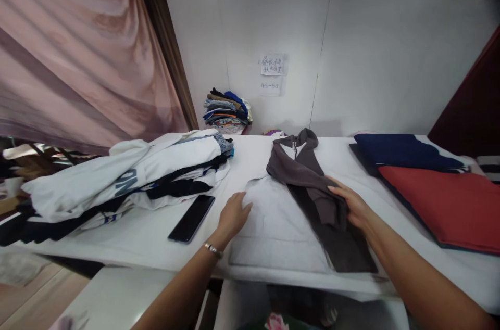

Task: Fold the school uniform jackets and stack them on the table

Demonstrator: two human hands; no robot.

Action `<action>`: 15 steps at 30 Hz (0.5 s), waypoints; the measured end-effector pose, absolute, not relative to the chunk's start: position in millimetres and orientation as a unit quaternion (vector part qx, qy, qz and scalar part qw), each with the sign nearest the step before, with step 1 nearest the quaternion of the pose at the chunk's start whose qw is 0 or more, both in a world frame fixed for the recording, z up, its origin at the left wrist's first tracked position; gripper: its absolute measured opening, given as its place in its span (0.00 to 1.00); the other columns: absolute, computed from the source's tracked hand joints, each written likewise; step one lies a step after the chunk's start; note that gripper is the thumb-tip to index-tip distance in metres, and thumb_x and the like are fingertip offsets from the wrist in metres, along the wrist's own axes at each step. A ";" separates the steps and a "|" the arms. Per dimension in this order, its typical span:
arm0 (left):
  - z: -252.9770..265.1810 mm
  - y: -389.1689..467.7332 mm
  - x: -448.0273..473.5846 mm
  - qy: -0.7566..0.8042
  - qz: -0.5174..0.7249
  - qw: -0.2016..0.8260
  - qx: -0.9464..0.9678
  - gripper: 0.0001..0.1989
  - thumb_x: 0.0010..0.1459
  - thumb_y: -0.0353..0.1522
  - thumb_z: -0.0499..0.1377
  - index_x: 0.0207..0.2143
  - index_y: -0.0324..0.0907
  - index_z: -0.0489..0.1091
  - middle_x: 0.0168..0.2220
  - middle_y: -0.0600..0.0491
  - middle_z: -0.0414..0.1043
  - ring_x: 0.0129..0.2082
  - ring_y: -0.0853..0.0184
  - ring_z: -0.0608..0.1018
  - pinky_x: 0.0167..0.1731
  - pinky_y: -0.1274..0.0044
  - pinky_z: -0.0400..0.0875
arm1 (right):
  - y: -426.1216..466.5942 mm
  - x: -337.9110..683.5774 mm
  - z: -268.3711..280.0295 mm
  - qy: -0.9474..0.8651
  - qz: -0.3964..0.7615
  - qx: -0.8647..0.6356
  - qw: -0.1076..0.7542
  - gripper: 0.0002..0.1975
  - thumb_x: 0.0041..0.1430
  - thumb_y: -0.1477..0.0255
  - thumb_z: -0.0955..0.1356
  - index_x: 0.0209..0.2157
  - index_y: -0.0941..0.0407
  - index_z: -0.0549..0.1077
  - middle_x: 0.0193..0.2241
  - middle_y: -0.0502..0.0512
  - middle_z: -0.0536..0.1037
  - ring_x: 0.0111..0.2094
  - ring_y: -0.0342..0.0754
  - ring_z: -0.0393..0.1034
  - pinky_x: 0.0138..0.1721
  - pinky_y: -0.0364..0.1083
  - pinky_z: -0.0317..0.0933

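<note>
Two-tone jacket (277,228): likely light, soft; grip by dark sleeve (322,200).
Right hand (352,205): pinching sleeve.
Left hand (233,214): spread; contact unclear.

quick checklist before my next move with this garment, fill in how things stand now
1. Phone apart from the garment: ok
2. Right hand touching the dark sleeve: ok
3. Sleeve lying flat: not ok, bunched near the right hand
4. Left hand pressing on the pale cloth: cannot tell
5. Red cloth apart from the garment: ok
</note>
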State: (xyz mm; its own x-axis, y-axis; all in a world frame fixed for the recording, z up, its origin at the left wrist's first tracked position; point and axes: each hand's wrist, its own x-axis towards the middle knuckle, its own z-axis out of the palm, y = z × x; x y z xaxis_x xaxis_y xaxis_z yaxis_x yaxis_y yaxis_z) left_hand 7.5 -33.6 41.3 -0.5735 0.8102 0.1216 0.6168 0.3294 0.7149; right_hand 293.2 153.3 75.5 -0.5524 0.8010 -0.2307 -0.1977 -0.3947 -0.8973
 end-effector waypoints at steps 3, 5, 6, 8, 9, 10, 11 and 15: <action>26.4 -53.7 -5.2 0.856 0.304 0.117 0.402 0.27 0.57 0.38 0.55 0.57 0.36 0.62 0.53 0.42 0.70 0.47 0.60 0.75 0.48 0.71 0.67 | 166.1 282.2 101.3 -0.486 0.740 -0.339 0.318 0.29 0.51 0.74 0.71 0.56 0.50 0.67 0.44 0.52 0.80 0.38 0.46 0.77 0.37 0.42 0.72; 21.1 -59.3 -3.2 0.860 0.304 0.149 0.382 0.30 0.58 0.39 0.54 0.60 0.37 0.58 0.51 0.44 0.72 0.39 0.64 0.77 0.42 0.73 0.68 | 176.8 273.7 123.0 -0.527 0.717 -0.341 0.303 0.33 0.51 0.74 0.71 0.59 0.49 0.63 0.43 0.52 0.80 0.37 0.46 0.77 0.37 0.42 0.72; 20.1 -60.0 -1.2 0.858 0.307 0.162 0.378 0.31 0.58 0.39 0.54 0.61 0.36 0.56 0.49 0.44 0.72 0.36 0.64 0.78 0.40 0.74 0.68 | 182.9 269.2 134.6 -0.546 0.708 -0.339 0.292 0.35 0.50 0.74 0.71 0.60 0.49 0.61 0.42 0.53 0.80 0.36 0.46 0.77 0.37 0.42 0.72; 20.1 -58.4 1.9 0.854 0.315 0.191 0.369 0.32 0.57 0.39 0.55 0.61 0.35 0.56 0.45 0.44 0.74 0.37 0.63 0.78 0.39 0.74 0.68 | 196.8 259.5 157.6 -0.583 0.694 -0.327 0.269 0.40 0.49 0.75 0.72 0.62 0.48 0.58 0.43 0.53 0.80 0.37 0.46 0.77 0.39 0.43 0.72; 20.7 -56.9 2.7 0.847 0.326 0.210 0.363 0.31 0.55 0.38 0.56 0.60 0.35 0.58 0.44 0.44 0.75 0.39 0.61 0.78 0.40 0.74 0.68 | 204.7 253.9 168.2 -0.600 0.685 -0.319 0.261 0.42 0.48 0.75 0.73 0.63 0.48 0.57 0.44 0.53 0.79 0.38 0.47 0.76 0.39 0.43 0.72; 21.6 -55.4 3.0 0.836 0.345 0.234 0.357 0.29 0.54 0.37 0.58 0.58 0.35 0.61 0.43 0.44 0.76 0.41 0.60 0.77 0.41 0.74 0.67 | 213.2 247.6 177.9 -0.618 0.675 -0.312 0.256 0.43 0.46 0.76 0.73 0.63 0.47 0.56 0.45 0.53 0.78 0.38 0.47 0.76 0.39 0.44 0.72; 22.8 -54.2 3.1 0.821 0.369 0.263 0.349 0.27 0.53 0.36 0.59 0.55 0.37 0.64 0.42 0.45 0.76 0.42 0.59 0.77 0.41 0.74 0.68 | 222.3 240.7 186.6 -0.637 0.661 -0.308 0.251 0.45 0.45 0.77 0.73 0.64 0.47 0.56 0.45 0.53 0.78 0.38 0.48 0.76 0.39 0.45 0.72; 33.8 -52.5 6.5 0.748 0.460 0.350 0.326 0.19 0.49 0.34 0.61 0.46 0.42 0.69 0.39 0.49 0.78 0.41 0.57 0.78 0.40 0.72 0.69 | 262.0 207.8 220.4 -0.753 0.519 -0.328 0.236 0.47 0.41 0.82 0.71 0.64 0.50 0.56 0.34 0.52 0.78 0.30 0.49 0.74 0.34 0.48 0.71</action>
State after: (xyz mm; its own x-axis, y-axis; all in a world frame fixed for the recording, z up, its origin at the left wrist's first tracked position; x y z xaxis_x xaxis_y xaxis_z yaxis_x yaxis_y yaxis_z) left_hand 6.5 -52.5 33.8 -0.5430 0.8094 -0.2236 0.1661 0.3645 0.9163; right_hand 207.8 262.0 220.4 -0.6728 0.7397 0.0144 0.2492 0.2449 -0.9370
